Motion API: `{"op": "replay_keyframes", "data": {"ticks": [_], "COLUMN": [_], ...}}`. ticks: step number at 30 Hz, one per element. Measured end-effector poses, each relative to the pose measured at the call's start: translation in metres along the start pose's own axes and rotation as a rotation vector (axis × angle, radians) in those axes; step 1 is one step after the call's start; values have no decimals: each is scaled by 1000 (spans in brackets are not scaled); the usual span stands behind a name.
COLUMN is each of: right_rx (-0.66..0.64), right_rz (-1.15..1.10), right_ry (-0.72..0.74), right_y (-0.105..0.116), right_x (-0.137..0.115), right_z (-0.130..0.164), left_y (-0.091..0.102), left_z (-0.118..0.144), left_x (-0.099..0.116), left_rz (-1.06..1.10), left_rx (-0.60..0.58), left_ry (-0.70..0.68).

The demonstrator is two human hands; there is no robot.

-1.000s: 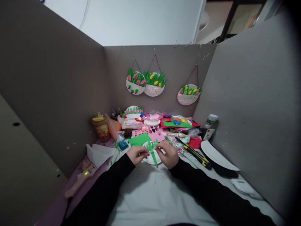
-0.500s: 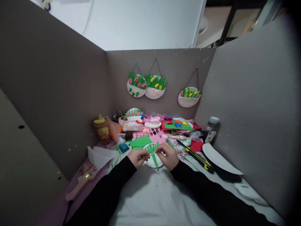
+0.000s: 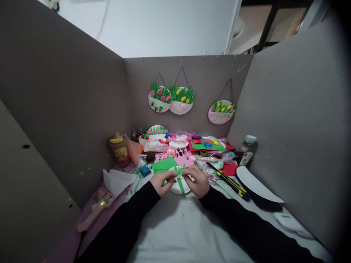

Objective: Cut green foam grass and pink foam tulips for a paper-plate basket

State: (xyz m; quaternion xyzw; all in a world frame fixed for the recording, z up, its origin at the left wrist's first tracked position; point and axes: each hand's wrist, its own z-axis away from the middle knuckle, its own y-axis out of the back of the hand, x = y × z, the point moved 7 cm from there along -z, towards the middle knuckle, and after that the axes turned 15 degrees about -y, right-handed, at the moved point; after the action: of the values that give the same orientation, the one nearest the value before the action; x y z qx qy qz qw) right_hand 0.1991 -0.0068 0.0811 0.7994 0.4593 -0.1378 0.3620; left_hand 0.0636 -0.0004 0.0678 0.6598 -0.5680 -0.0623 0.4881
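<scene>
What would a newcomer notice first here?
Probably the three flower plates hanging on the grey back panel, two side by side and one farther right. Next, below them, the left hand and right hand, pinching a thin white strip above a white plate.

White plate (image 3: 174, 188); green strip (image 3: 181, 187); green sheet (image 3: 165, 164); dark-spotted pink sheet (image 3: 186, 161); black-and-yellow tool (image 3: 230, 183); black sleeves (image 3: 128, 215).

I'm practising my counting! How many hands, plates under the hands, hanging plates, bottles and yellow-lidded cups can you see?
Hands: 2
Plates under the hands: 1
Hanging plates: 3
Bottles: 1
Yellow-lidded cups: 1
Total: 8
</scene>
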Motion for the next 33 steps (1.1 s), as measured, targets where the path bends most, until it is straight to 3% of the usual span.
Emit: {"op": "replay_keyframes", "data": {"ticks": [9,15,20,23,25,27,29,32,33], "right_rx": [-22,-97,-134,-103,-65,-57,-108,-210,-234], "right_rz": [13,-17,-70,-134,-138,-74,43,229,276], "right_ry": [7,-7,-14,-37,-73,-151,-249,-329,-331], "right_y": [-4,-10,-13,-9,-6,-8,-17,-35,-40], "right_x": [-4,-3,-7,-7,-1,11,26,43,46], "right_z": [1,4,3,0,1,2,6,15,17], "left_y": [2,3,4,23,50,74,80,58,50], "left_z": [0,1,0,4,15,26,31,35,34], "left_x": [-5,-10,-10,-18,-34,-49,-64,-80,-80], "left_rz": [-60,-336,-312,-290,-371,-498,-614,-658,-665], "left_rx": [-31,-75,22,160,297,345,203,-118,-155], "left_ry": [37,56,97,179,339,462,561,658,656]}}
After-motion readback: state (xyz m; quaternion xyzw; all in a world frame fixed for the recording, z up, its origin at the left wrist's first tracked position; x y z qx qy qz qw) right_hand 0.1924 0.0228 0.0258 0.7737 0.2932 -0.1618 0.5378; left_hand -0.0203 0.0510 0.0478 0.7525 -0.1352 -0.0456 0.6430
